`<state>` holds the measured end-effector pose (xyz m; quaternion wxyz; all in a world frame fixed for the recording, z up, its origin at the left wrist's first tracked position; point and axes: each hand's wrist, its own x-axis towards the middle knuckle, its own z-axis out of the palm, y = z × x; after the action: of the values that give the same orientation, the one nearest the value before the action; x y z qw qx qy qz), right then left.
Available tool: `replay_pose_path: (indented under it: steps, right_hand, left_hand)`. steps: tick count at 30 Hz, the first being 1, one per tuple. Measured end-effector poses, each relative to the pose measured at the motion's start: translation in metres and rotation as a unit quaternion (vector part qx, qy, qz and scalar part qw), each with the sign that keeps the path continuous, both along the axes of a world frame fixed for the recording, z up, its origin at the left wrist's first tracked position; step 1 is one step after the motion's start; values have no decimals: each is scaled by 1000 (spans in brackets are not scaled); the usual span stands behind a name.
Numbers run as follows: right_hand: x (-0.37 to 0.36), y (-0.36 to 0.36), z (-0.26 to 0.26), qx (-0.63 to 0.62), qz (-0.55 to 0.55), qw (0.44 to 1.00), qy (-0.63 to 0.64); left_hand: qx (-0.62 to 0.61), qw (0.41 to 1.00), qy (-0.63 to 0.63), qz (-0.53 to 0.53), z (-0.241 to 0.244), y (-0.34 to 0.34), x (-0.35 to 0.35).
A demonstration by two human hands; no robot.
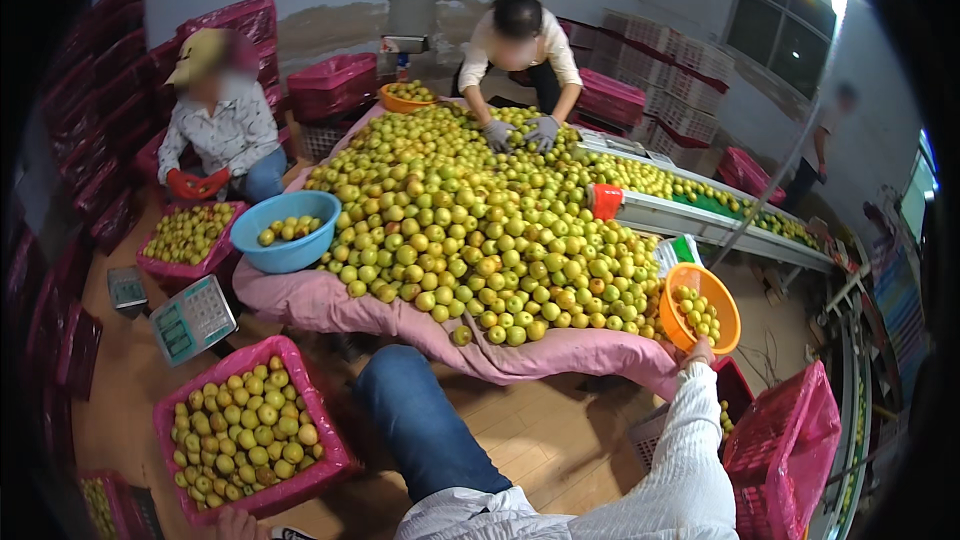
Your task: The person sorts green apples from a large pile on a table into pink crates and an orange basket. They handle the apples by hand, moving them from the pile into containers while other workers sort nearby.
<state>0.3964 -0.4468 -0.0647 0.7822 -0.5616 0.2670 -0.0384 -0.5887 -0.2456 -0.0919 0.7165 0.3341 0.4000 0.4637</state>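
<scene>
My right hand (699,354) grips the near rim of an orange plastic basket (677,326), tilted at the table's right edge with several small round yellow-green fruits (694,307) inside. Some fingers are hidden at the rim. At the bottom edge of the view, my left hand (241,525) is partly cut off, beside the near side of a pink-lined crate (259,502) full of the same fruit. Whether it grips the crate cannot be told. Before me, a large heap of fruit (480,232) covers a table draped in pink cloth (517,356).
A blue basin (281,255) stands at the table's left edge, near a scale (193,321). One person in red gloves (199,184) sits left; another in grey gloves (517,135) leans over the heap. A conveyor (697,217) runs right. Pink-lined crates (780,450) stand close to my right arm.
</scene>
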Motion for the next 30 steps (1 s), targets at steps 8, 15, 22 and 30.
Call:
replay_pose_path:
  steps: [8, 15, 22, 30]
  right_hand:
    - [-111, 100, -22, 144, 354, 924, -19]
    - [-422, 315, 99, 123, 827, 530, -143]
    - [-717, 450, 59, -173, 771, 51, -611]
    - [-793, 480, 15, -277, 697, -93, -654]
  left_hand:
    - [17, 983, 40, 180, 58, 10, 11]
    - [20, 910, 194, 366, 32, 75, 1]
    - [221, 713, 609, 268, 44, 136, 21]
    - [226, 557, 798, 42, 27, 180, 39]
